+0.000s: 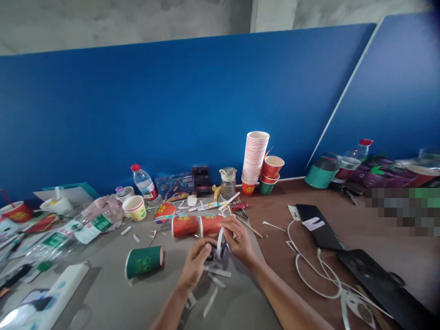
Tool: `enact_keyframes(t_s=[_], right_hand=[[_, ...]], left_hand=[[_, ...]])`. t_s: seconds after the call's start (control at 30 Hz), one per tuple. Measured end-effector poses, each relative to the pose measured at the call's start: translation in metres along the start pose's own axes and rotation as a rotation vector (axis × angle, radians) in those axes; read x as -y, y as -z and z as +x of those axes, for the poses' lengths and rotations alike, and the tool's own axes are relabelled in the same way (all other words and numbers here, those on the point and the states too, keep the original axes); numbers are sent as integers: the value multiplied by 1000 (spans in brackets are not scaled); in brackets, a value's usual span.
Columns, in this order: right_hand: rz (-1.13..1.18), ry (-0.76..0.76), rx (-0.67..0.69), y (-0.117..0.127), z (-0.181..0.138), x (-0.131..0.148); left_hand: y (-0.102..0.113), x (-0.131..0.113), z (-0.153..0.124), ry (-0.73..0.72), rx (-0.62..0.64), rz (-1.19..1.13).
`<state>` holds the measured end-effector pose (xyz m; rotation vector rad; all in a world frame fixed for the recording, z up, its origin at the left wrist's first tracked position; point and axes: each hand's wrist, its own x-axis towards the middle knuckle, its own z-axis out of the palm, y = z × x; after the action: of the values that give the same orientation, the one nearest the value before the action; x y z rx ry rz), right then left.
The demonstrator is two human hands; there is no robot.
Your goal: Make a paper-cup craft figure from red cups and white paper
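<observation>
My left hand [196, 262] and my right hand [238, 236] are close together over the grey part of the table. Between them stands a curved white strip [219, 244], which looks like paper, pinched by my right hand's fingers. My left hand is closed too, its fingertips near the strip's lower part; a small dark thing there is too blurred to name. Just beyond lie two red paper cups [184, 226] on their sides, end to end. A green paper cup [144, 262] lies to the left. White scraps [217, 271] are scattered below my hands.
At the back stand a tall stack of paper cups [255, 158], a glass jar [228, 182] and a water bottle [146, 185]. Crumpled plastic bottles [57, 240] litter the left. To the right lie a black phone [319, 227], a white cable [302, 275] and a teal container [321, 174].
</observation>
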<state>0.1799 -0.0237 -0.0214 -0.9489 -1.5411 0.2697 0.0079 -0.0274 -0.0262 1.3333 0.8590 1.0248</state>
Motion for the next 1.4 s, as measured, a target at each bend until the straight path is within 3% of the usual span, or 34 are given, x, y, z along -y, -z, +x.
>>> enact_keyframes(t_s=[0.13,0.27,0.4,0.53,0.63,0.77,0.9,1.07,1.4], right_hand=[[-20,8,1,-5,-3,1],[-46,-30,-53,-8,-6,1],[90,-121,-30,-3,-1,4],[359,-275,134,0,3,7],[565,-462,298,-8,-1,7],[792,-634,433,-25,-14,9],[849,-778,415,-38,-20,14],[1029,-921,391,-42,-18,20],[1323,-925,475,-36,-14,30]], left_hand=[[3,-4,-2,-35,94,-65],[0,-10,-2,-38,166,31],[3,-9,3,-14,61,21],[10,-6,9,-57,-136,10],[14,-7,11,-107,-269,138],[17,-8,10,-231,-307,381],[18,-4,7,-312,-287,509],[18,-3,7,-330,-353,561],[19,-13,14,-208,-570,337]])
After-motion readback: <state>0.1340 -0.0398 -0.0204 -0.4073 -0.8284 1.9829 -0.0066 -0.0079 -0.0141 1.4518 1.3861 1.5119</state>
